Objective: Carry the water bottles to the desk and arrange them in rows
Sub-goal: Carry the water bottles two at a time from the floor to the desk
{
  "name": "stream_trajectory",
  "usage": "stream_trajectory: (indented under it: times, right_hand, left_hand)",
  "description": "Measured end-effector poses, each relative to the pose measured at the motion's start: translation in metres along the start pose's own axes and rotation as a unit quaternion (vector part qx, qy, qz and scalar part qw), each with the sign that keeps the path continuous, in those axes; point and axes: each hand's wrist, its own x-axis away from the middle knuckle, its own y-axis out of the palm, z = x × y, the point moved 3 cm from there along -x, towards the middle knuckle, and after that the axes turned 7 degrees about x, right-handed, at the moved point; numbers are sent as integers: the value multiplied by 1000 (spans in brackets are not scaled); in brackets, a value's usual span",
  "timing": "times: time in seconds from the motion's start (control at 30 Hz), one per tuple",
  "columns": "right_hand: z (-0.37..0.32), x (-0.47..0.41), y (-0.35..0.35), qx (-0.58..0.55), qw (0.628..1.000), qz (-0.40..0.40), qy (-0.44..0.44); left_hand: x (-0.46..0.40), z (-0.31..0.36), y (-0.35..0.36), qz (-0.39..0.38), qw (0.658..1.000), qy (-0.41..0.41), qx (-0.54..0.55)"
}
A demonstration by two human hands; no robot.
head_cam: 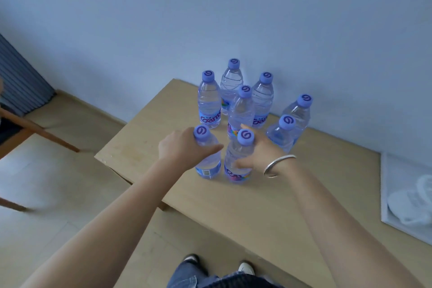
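Several clear water bottles with purple caps stand upright on a light wooden desk [268,199] against a white wall. My left hand [180,147] grips the near-left bottle [208,166] around its shoulder. My right hand [259,154], with a silver bangle on the wrist, wraps the near-right bottle [236,166] from its right side. Both of these bottles rest on the desk, side by side. Behind them a middle bottle [240,110] stands alone, with further bottles behind it and two more at the right [282,133].
A white tray [385,194] holding crumpled clear plastic lies on the desk's right end. A wooden chair's legs [39,131] stand on the floor at left. My shoes [245,268] are close to the desk's front edge.
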Motion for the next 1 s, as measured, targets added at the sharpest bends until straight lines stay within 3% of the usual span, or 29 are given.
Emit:
stream_trajectory:
  times: [0.13,0.2,0.33,0.5,0.6,0.77,1.0]
  right_hand:
    - [2,8,-6,7,1000,-15,-11]
    - [0,13,-3,14,1000,22,-7]
    - [-7,20,6,10,993,117,3]
    - [-11,17,22,35,971,199,127]
    - [-17,16,32,35,946,270,174]
    - [-18,23,44,-24,903,367,222]
    - [-23,22,48,-29,907,349,235]
  left_hand:
    - [-7,-8,7,-154,974,135,96]
    - [-10,-11,9,-176,956,182,148]
    - [-20,-19,12,-183,936,191,233]
    - [-25,-19,14,-65,975,159,139]
    - [-27,-10,19,-12,981,154,114]
    - [-29,-5,27,-36,983,139,112]
    - [-22,-27,40,-129,984,126,-14]
